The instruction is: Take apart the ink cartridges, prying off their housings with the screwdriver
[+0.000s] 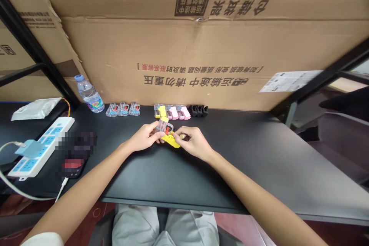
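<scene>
My left hand (145, 137) is closed around a small clear plastic case (163, 125) with a red part inside. My right hand (193, 142) pinches a yellow plastic piece (170, 140) that touches the clear case, just above the black table (259, 161). Both hands meet at the middle of the table. Along the back edge lie three clear cases (123, 109), a yellow and several pink cases (172, 112), and small black parts (198, 110).
A water bottle (89, 94) stands at the back left. A white and blue power strip (40, 146) with a plugged charger and a phone (73, 153) lie at the left. A cardboard wall (187, 38) closes the back. A white bag (36, 108) rests far left.
</scene>
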The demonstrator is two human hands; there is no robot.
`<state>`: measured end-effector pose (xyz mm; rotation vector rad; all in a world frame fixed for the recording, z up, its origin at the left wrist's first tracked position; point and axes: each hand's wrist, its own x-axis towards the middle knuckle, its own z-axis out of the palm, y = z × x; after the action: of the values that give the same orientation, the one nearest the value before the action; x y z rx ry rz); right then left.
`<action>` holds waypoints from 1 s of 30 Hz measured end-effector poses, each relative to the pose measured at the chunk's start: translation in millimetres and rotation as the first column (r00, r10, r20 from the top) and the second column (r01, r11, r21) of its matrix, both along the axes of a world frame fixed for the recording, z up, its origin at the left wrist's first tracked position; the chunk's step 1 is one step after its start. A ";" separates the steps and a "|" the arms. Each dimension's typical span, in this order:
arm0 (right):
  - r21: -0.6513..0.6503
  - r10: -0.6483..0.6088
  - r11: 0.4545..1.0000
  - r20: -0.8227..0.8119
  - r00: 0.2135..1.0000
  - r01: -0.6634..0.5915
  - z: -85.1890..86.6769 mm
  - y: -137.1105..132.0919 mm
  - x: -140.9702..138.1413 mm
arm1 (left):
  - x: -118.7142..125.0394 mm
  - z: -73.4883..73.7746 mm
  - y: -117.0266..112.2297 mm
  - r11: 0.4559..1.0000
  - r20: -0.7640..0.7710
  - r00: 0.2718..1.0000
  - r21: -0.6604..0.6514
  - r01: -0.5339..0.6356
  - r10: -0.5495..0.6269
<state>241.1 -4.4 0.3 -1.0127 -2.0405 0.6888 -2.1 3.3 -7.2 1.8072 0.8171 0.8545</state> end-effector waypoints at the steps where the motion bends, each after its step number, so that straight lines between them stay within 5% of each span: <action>1: 0.007 -0.005 1.000 -0.001 1.000 0.005 0.2 -0.5 -0.2 | 0.2 0.2 -0.2 1.000 0.004 1.000 0.002 0.001 -0.001; 18: 0.033 -0.064 0.997 0.002 0.998 0.064 0.9 -6.4 -5.0 | -3.4 1.2 1.5 0.993 -0.043 0.998 0.118 -0.029 0.034; 30: 0.047 -0.084 0.995 0.003 0.996 0.083 -2.3 -5.6 -7.2 | -3.0 -1.0 3.3 0.999 0.004 0.999 0.003 -0.035 0.035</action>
<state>233.9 -10.0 -2.0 -1.0670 -1.9972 0.5925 -5.1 6.6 -8.2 1.7977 0.8477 0.8816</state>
